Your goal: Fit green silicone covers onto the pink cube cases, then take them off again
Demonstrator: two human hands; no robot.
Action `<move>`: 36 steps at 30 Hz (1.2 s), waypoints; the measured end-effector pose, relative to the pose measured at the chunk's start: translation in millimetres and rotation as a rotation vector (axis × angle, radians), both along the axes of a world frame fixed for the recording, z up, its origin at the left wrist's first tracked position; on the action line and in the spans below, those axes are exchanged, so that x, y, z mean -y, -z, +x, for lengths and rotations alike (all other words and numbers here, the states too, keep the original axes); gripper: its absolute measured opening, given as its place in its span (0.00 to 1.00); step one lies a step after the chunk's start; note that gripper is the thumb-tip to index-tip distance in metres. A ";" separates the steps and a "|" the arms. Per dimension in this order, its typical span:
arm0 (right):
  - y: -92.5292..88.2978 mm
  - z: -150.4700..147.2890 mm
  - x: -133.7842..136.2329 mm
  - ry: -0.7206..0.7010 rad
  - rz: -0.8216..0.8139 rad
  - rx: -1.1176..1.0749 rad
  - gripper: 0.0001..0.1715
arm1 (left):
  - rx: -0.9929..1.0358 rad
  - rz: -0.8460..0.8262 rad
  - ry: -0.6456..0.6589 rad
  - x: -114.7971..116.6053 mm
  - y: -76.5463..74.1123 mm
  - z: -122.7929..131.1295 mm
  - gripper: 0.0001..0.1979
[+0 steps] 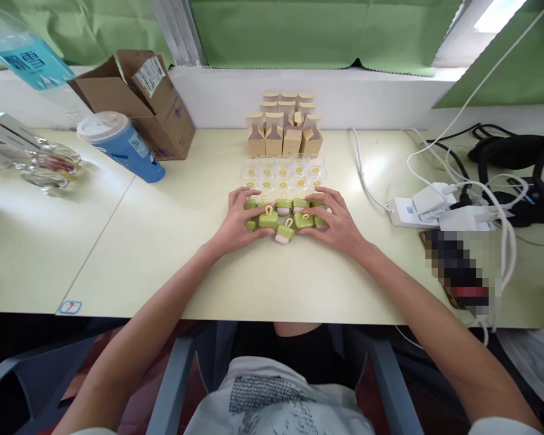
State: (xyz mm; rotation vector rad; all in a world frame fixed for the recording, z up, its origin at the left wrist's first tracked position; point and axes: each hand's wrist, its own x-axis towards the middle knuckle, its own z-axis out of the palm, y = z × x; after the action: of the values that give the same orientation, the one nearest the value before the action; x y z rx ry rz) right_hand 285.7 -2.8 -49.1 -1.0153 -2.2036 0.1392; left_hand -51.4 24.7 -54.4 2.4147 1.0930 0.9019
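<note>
Several small jars with olive-green caps and pale loops [284, 231] lie bunched together on the table. My left hand [238, 222] curves around the left side of the bunch, its fingers spread, thumb and fingertips at the outer jars. From the right, my right hand [338, 222] does the same, fingers apart over and beside the jars there. Some jars are partly hidden under my fingers. Just beyond stands a clear plastic tray [283, 172] with round yellow marks in its compartments. Behind it, small open kraft boxes [283, 140] stand in rows.
On the left are a blue cup [131, 148], an open cardboard box [167, 121], a tilted plastic bottle [36, 63] and clear shiny objects [48, 166]. A power strip [412, 212], tangled cables and a blurred dark phone-like object [457, 272] lie on the right.
</note>
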 end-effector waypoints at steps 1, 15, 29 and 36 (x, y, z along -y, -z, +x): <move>-0.5 -1.4 0.0 -0.003 0.007 -0.026 0.24 | 0.004 0.016 -0.003 -0.2 0.1 0.6 0.34; -4.6 -14.5 5.3 0.041 -0.020 -0.116 0.19 | 0.175 0.094 -0.052 1.8 -7.0 5.7 0.15; -14.4 -15.3 5.4 0.110 -0.088 -0.093 0.16 | 0.155 -0.096 -0.053 -25.0 -42.1 -9.5 0.17; -64.7 -20.1 -26.1 0.139 -0.342 0.331 0.11 | -0.155 -0.152 0.094 -58.3 -58.3 -2.5 0.16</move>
State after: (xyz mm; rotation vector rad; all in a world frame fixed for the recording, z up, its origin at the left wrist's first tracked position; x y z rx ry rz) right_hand 265.6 23.3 15.6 -1.4650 -2.4468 0.3120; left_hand -53.9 83.0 3.9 2.4187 1.0498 0.5878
